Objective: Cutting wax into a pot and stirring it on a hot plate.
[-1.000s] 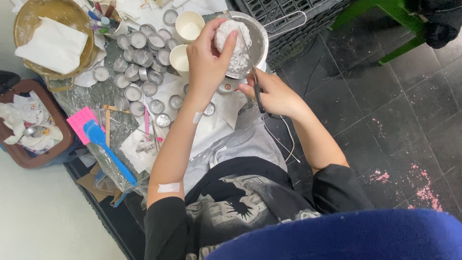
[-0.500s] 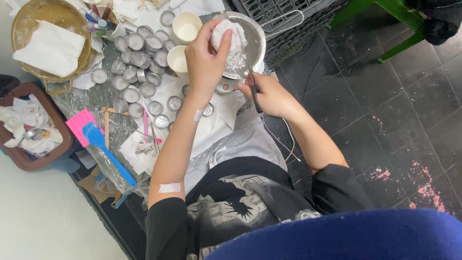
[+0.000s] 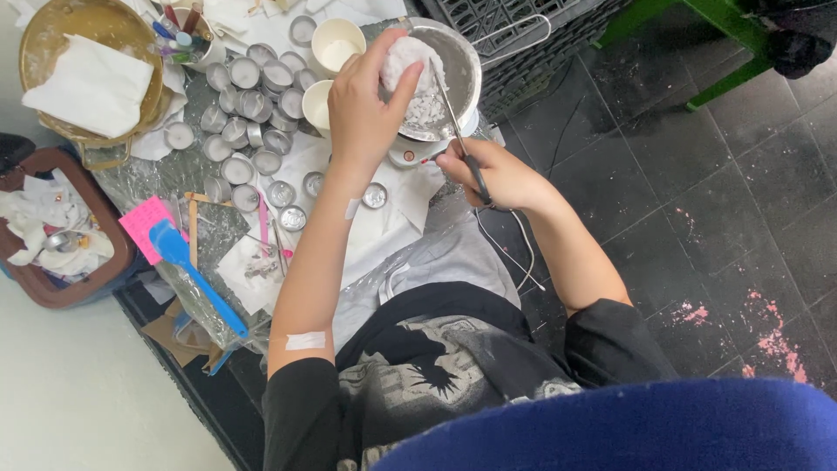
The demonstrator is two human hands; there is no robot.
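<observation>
White lump: a chunk of pale wax-like material [image 3: 403,63] sits over the metal bowl [image 3: 462,74], far centre of the head view.
Left hand: the left hand [image 3: 362,113] has its fingers closed round the lump, holding it just above the bowl's contents.
Right hand: the right hand [image 3: 493,174] is clamped on the dark handle of a thin metal blade [image 3: 449,109], whose tip reaches up to the lump.
Bowl: round, shiny, with white flakes [image 3: 425,112] lying inside; it rests on a small white scale [image 3: 410,153].
Cups: two cream paper cups [image 3: 336,44] stand just left of the bowl, one behind the other.
Tins: many small round metal tins [image 3: 248,100] crowd the table to the left of the cups, some filled with white.
Near left: a blue spatula [image 3: 196,279] lies beside a pink note [image 3: 144,222] at the table edge.
Far left: a golden bowl [image 3: 35,35] holds a folded white napkin [image 3: 91,87].
Left edge: a brown tray [image 3: 70,292] carries crumpled white tissue.
Right: dark floor tiles [image 3: 697,218] with pink specks.
</observation>
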